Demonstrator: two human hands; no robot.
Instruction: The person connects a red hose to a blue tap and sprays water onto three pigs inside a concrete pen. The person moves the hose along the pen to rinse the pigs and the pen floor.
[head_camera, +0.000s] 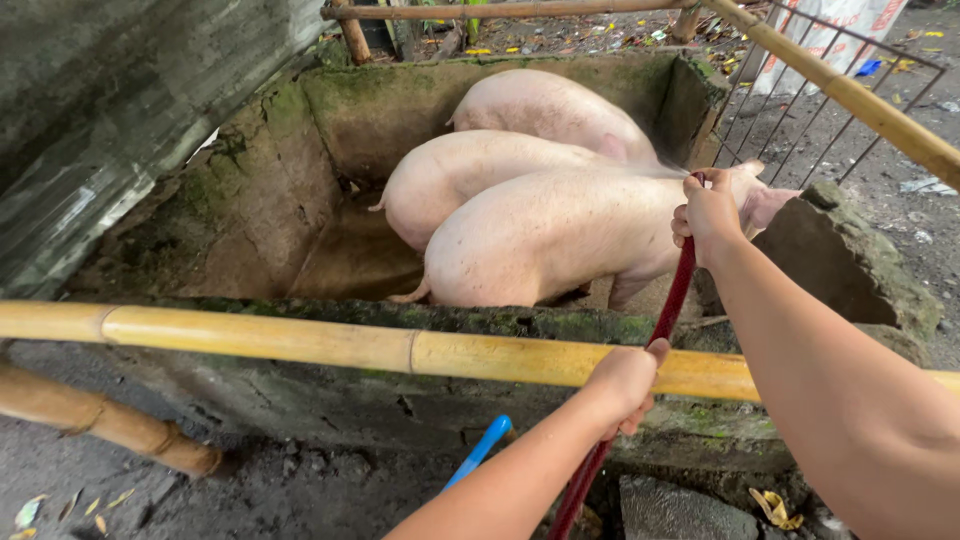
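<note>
**Washing the pigs with the hose**

Right hand (708, 212) closed tight round the top end of the red hose (672, 300), up over the pen. Left hand (627, 385) closed on the same hose lower down, just above the bamboo rail (300, 340). Thin spray of water (655, 170) shooting away from the right hand, over the nearest pig (540, 240). Two more pigs (470, 175) beyond it, pressed close together. Blue pipe (480, 450) below the left hand. Looks like mid-rinse. Next calls for a firm hold and a slow swing of the nozzle end toward the far pigs.
</note>
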